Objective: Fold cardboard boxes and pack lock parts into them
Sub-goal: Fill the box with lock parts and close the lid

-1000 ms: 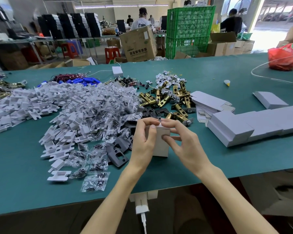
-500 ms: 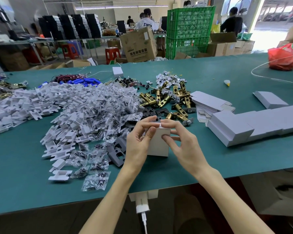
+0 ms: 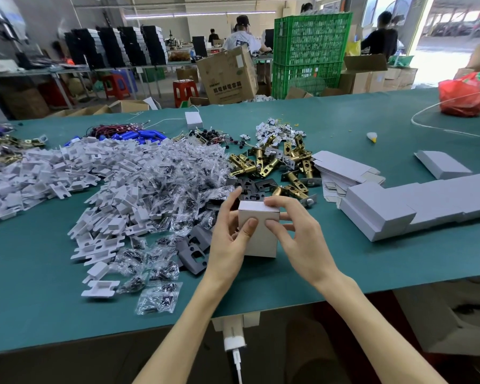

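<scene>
on the green table (image 3: pixel 344 261), both hands (image 3: pixel 263 234) grip the upright closed box (image 3: pixel 258 239) between them.

Between your left hand (image 3: pixel 227 245) and right hand (image 3: pixel 302 239), the small white cardboard box (image 3: pixel 259 234) stands on the green-covered table (image 3: pixel 344 128). The heap of white plastic brackets (image 3: pixel 117 173) lies at ten o'clock, the brass cylindrical latch bolts (image 3: pixel 277 164) at twelve, and the row of folded grey cardboard boxes (image 3: pixel 427 200) at three.

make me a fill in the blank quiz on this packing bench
1. The left hand and right hand both grip a white box whose top is ___.
2. The plastic bag at far right is ___.
3. The stacked crates beyond the table are ___.
Missing: closed; red; green.
</scene>
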`<state>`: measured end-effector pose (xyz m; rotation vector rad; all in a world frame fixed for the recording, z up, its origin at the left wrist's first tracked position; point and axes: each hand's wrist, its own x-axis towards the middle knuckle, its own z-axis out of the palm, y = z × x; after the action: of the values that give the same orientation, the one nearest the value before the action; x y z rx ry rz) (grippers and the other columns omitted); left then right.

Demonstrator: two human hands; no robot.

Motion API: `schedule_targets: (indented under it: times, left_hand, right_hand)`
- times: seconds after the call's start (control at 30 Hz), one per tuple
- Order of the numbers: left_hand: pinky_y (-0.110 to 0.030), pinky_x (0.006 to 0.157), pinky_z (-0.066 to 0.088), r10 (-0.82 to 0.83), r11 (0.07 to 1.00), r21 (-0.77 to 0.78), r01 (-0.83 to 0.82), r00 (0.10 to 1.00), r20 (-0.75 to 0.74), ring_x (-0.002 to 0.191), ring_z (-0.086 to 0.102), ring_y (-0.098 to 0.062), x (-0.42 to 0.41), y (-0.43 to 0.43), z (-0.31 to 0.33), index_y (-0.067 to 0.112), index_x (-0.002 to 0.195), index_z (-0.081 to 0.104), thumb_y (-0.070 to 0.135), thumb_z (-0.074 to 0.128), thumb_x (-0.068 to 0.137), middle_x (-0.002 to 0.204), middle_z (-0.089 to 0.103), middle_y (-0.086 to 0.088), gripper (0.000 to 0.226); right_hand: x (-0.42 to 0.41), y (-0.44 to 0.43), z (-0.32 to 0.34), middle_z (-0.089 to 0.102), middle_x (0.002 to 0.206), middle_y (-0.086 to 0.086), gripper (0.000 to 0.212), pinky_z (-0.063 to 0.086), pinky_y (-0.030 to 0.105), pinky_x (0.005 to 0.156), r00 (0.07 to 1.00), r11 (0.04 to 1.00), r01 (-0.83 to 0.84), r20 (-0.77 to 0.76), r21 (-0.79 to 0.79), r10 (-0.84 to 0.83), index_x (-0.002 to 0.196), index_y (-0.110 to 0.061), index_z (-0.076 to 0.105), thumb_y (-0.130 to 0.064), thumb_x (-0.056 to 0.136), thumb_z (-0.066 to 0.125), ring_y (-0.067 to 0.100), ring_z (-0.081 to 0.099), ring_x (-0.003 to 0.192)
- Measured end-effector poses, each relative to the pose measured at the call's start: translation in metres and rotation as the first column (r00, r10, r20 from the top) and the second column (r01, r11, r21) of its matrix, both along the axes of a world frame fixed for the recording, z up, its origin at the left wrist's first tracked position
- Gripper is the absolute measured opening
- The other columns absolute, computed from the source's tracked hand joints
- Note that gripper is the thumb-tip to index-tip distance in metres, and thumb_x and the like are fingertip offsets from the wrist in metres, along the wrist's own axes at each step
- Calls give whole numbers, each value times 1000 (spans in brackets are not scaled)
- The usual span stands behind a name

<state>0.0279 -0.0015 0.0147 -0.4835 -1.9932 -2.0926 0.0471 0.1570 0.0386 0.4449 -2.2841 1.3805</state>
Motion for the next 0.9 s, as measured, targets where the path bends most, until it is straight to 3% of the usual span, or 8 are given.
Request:
schedule_targets:
  times: [0.13,0.27,0.37,0.57,0.67,0.77,0.83,0.9]
  left_hand:
    - [-28,85,58,-46,997,-55,51,995,86,106,70,-15,0,3,-8,26,151,46,30,62,99,123,68,-7,54]
    - [-23,75,51,-43,971,-229,69,992,115,93,67,-8,-3,4,-10,19,125,66,40,57,103,109,73,4,32]
    - [-31,85,58,-65,962,-255,97,989,129,103,70,-14,-5,2,-13,17,128,68,37,62,102,115,75,3,33]
    - [-36,72,58,-52,972,-216,86,985,162,88,70,-28,-4,5,-9,36,127,57,33,75,92,103,70,-17,40]
    - [-43,84,58,-121,949,-275,153,984,131,95,70,-18,-4,3,-9,22,139,58,7,68,99,111,74,-11,44]
    - [-30,91,57,-118,954,-267,137,989,88,106,71,-10,0,0,-5,19,128,67,-2,64,97,114,76,3,38]
    - [-34,82,59,-108,962,-242,123,991,74,96,72,-19,2,-1,-3,23,109,71,-4,63,97,104,76,-1,30]
    - [-40,77,58,-84,957,-269,109,991,101,88,72,-28,0,-2,-6,17,104,72,-7,61,96,98,77,-7,27]
  right_hand:
    - [0,0,2,61,124,-11,31,48,12,79,996,996,87,12,-31,-87,122,-23,63,-6,97,66,4,61,100]
    - [2,3,4,59,120,-9,23,45,14,84,978,979,205,-35,-20,-206,121,-20,64,-15,98,67,4,57,102]
    - [1,3,10,57,121,-5,20,47,21,89,961,962,269,-75,37,-266,121,-17,64,-15,101,62,7,56,106]
    - [0,-9,15,49,149,6,43,31,33,119,946,858,305,-27,415,-323,147,-8,49,-12,104,51,21,37,141]
    - [5,-25,7,47,152,10,41,24,36,125,969,821,237,-60,520,-241,144,-6,52,-19,106,49,24,33,147]
    - [9,-44,-6,34,163,2,47,11,27,127,991,917,128,-11,378,-134,154,-11,42,-22,108,48,13,17,155]
    - [6,-50,-12,28,166,-6,51,7,18,124,996,951,81,19,297,-90,157,-15,37,-25,109,47,3,8,155]
    - [0,-49,-16,28,166,-7,51,9,19,125,995,960,64,56,272,-82,158,-16,36,-26,109,47,1,8,155]
